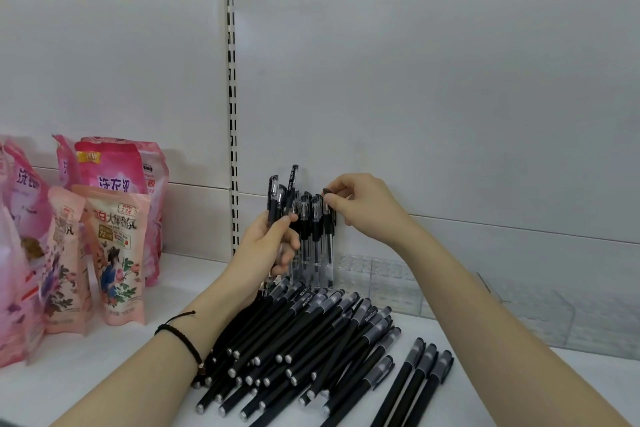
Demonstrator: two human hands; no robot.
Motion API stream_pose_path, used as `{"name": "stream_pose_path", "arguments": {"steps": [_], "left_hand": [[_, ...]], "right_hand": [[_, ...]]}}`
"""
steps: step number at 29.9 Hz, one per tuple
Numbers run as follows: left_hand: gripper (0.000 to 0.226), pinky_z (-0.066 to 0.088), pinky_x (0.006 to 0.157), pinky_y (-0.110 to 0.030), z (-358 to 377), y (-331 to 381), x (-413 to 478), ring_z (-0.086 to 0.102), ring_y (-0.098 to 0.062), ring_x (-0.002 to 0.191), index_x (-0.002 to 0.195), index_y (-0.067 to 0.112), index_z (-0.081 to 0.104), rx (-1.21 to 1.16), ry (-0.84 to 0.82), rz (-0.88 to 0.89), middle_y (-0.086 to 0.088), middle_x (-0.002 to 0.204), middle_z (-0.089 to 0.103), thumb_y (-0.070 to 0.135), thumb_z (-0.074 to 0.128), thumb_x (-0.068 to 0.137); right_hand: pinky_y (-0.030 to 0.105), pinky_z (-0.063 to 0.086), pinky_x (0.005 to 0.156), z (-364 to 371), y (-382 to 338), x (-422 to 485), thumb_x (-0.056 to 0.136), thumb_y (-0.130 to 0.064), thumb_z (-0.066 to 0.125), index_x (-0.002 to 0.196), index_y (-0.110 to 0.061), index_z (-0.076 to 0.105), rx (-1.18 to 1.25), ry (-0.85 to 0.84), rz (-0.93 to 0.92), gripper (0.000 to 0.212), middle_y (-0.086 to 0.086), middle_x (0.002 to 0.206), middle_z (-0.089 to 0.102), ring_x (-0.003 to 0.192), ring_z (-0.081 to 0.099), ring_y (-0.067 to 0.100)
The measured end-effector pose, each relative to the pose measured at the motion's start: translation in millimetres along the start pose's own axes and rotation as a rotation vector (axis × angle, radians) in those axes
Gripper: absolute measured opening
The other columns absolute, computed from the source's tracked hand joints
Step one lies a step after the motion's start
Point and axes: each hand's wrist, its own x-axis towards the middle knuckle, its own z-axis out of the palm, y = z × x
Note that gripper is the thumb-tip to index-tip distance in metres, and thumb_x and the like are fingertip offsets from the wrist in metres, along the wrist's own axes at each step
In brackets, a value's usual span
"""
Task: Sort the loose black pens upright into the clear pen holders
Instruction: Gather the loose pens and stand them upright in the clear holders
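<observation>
loose black plastic pens (pixel 304 340) lie heaped on the white shelf (pixel 104 374); several stand upright in the clear plastic pen holder (pixel 327 274) behind. left hand (pixel 273 243) grips a few pens, right hand (pixel 360 204) pinches one upright pen's cap

The left hand (pixel 273 246) hid the barrels of the pens (pixel 273 198) it gripped, the pink pouches (pixel 20 253) ran off the left edge, several loose pens (pixel 414 388) off the bottom, and the clear holders (pixel 381 274) were too faint to count compartments.
</observation>
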Motion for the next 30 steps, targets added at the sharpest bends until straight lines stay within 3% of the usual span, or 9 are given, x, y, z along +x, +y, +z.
{"name": "stream_pose_path", "arguments": {"steps": [4, 7, 12, 15, 18, 22, 24, 26, 30], "left_hand": [[0.017, 0.035, 0.036, -0.021, 3, 0, -5, 0.045, -0.009, 0.04, 0.114, 0.007, 0.048, 0.026, -0.123, 0.064, -0.006, 0.07, 0.064, 0.017, 0.041, 0.102], [0.009, 0.036, 0.037, -0.021, 5, 1, -8, 0.043, -0.01, 0.035, 0.106, 0.01, 0.041, 0.066, -0.175, 0.088, -0.007, 0.074, 0.069, 0.018, 0.041, 0.101], [0.007, 0.037, 0.035, -0.021, 6, 2, -8, 0.049, -0.011, 0.036, 0.102, 0.01, 0.039, 0.015, -0.203, 0.075, -0.011, 0.077, 0.071, 0.017, 0.041, 0.101], [0.018, 0.04, 0.038, -0.021, 6, 0, -8, 0.054, -0.012, 0.041, 0.115, 0.007, 0.042, -0.02, -0.242, 0.045, -0.013, 0.079, 0.07, 0.017, 0.043, 0.1], [0.032, 0.043, 0.042, -0.022, 6, -2, -7, 0.057, -0.015, 0.047, 0.122, 0.009, 0.044, -0.026, -0.278, 0.037, -0.014, 0.083, 0.071, 0.025, 0.048, 0.094], [0.032, 0.05, 0.041, -0.024, 5, 0, -7, 0.069, -0.022, 0.061, 0.111, 0.01, 0.049, -0.01, -0.245, 0.001, -0.017, 0.092, 0.074, 0.034, 0.047, 0.091], [0.026, 0.049, 0.037, -0.024, 3, 1, -7, 0.07, -0.023, 0.059, 0.104, 0.009, 0.049, 0.018, -0.191, -0.01, -0.016, 0.09, 0.074, 0.034, 0.043, 0.096], [0.024, 0.043, 0.032, -0.022, 2, -2, -5, 0.066, -0.021, 0.049, 0.102, 0.01, 0.049, 0.045, -0.124, 0.002, -0.014, 0.082, 0.074, 0.031, 0.04, 0.1], [0.024, 0.03, 0.031, -0.017, -1, -4, 0, 0.044, -0.011, 0.033, 0.1, 0.011, 0.05, 0.104, -0.02, 0.031, -0.003, 0.059, 0.063, 0.031, 0.038, 0.103]], "right_hand": [[0.034, 0.054, 0.073, 0, 4, 1, 0.087, -0.026, 0.068, 0.098, -0.011, 0.071, -0.07, 0.064, 0.045, 0.019, 0.001, 0.086, 0.069, 0.06, 0.055, 0.009], [0.04, 0.057, 0.07, 1, 6, 0, 0.083, -0.03, 0.072, 0.088, -0.011, 0.069, -0.155, 0.021, 0.086, 0.02, 0.007, 0.083, 0.073, 0.063, 0.065, 0.022], [0.037, 0.055, 0.069, -6, 1, -2, 0.083, -0.044, 0.067, 0.078, -0.012, 0.068, -0.205, 0.039, 0.102, 0.032, 0.004, 0.076, 0.071, 0.071, 0.066, 0.02], [0.025, 0.049, 0.06, -10, -10, -5, 0.088, -0.041, 0.063, 0.084, -0.014, 0.069, 0.051, 0.027, 0.098, 0.028, -0.002, 0.076, 0.071, 0.056, 0.055, 0.007], [0.017, 0.039, 0.046, -10, -15, -8, 0.088, -0.034, 0.068, 0.085, -0.012, 0.07, 0.202, -0.068, 0.127, 0.022, 0.001, 0.076, 0.071, 0.046, 0.048, 0.008], [0.021, 0.028, 0.04, -11, -11, -5, 0.09, -0.019, 0.068, 0.083, -0.009, 0.063, 0.455, -0.004, 0.21, 0.013, 0.002, 0.076, 0.066, 0.044, 0.049, 0.008], [0.018, 0.027, 0.037, -21, -9, -2, 0.092, -0.014, 0.064, 0.087, -0.006, 0.061, 0.558, 0.071, 0.22, 0.011, 0.005, 0.08, 0.066, 0.041, 0.047, 0.005], [0.016, 0.027, 0.036, -31, -5, 1, 0.093, -0.014, 0.062, 0.084, -0.007, 0.06, 0.527, 0.144, 0.199, 0.011, 0.005, 0.077, 0.066, 0.04, 0.045, 0.005], [0.012, 0.037, 0.043, -41, 2, 1, 0.089, -0.02, 0.067, 0.082, -0.015, 0.063, 0.215, 0.276, 0.152, 0.01, 0.0, 0.072, 0.064, 0.047, 0.048, 0.008]]}}
